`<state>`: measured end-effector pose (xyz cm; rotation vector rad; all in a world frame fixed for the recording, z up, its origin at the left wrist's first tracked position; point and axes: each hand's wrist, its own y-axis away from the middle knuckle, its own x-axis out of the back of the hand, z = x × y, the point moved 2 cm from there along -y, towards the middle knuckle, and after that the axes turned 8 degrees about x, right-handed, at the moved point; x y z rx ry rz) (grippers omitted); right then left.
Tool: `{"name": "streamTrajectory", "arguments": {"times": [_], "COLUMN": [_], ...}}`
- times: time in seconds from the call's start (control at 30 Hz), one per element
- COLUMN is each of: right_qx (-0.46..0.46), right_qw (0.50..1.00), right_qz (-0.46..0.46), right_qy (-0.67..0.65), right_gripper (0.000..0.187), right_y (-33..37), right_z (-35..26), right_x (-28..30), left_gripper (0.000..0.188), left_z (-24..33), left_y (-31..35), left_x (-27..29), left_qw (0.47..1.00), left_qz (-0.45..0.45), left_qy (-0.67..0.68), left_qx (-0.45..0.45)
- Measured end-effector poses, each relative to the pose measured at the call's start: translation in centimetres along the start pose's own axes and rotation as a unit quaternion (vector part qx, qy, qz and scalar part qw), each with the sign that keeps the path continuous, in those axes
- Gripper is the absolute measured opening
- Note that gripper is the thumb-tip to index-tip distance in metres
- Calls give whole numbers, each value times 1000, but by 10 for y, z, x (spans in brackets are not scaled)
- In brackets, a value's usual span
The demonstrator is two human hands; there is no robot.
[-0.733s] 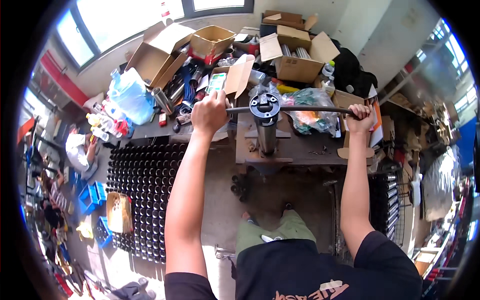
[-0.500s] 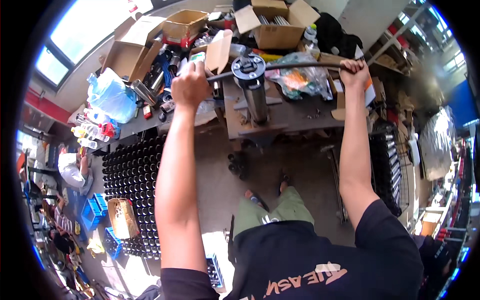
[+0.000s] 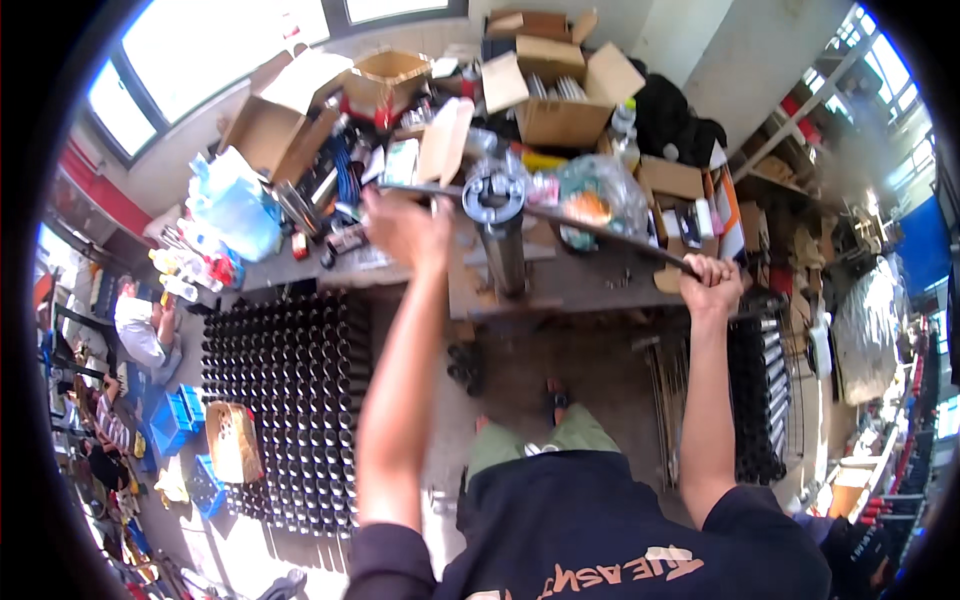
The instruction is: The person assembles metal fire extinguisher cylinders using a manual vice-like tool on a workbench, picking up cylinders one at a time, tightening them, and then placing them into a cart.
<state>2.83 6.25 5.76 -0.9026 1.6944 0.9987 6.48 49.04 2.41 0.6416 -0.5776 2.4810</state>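
A long dark bar [image 3: 620, 238] lies aslant across the slotted round head [image 3: 494, 198] of an upright metal cylinder [image 3: 505, 262] at the workbench's front. Its right end is in my right hand [image 3: 712, 288], fingers wrapped round it. My left hand [image 3: 405, 230] is just below the bar's left part, blurred, thumb and fingers apart, and the bar seems to run free above it. How the bar sits in the head is hard to make out.
The workbench [image 3: 610, 290] carries an open carton [image 3: 565, 115], clear plastic bags [image 3: 600, 200], a blue bag [image 3: 235, 215] and loose parts. Rows of black tubes [image 3: 290, 400] stand at the left; more black cylinders [image 3: 755, 400] are at the right. Other people [image 3: 145, 330] are far left.
The bar has turned, its right end coming nearer to me with my right hand. My left hand has come off the bar's left end and moved slightly right and nearer.
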Motion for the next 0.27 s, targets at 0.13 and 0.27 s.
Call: {"name": "streamTrajectory", "arguments": {"times": [0.13,0.27], "right_qx": [-36,-30], "right_qw": [997,998], "right_qz": [67,38], "right_qy": [7,32], "right_gripper": [47,45], "right_y": [-69,-113], "right_z": [-15,-72], "right_x": [-14,-28], "left_gripper": [55,33], "left_z": [-7,33], "left_y": [79,91], "left_x": [-100,-80], "left_qw": [403,357], "left_qz": [-359,-305], "left_qy": [552,624], "left_qx": [635,624]}}
